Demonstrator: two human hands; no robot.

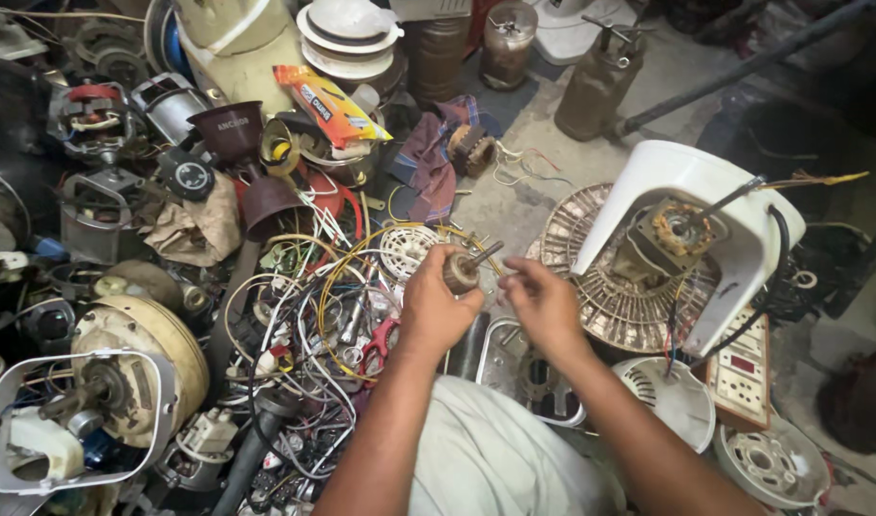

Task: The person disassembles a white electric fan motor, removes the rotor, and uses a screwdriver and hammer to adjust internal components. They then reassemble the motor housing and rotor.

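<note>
In the head view, our left hand point(436, 304) grips a small motor rotor point(462, 270) at centre; our right hand point(543, 301) pinches near its shaft. We should keep it steady, away from the wires point(314, 315) left.

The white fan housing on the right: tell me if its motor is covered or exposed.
Exposed. The white fan housing lies open, showing the motor with copper windings and shaft.
</note>
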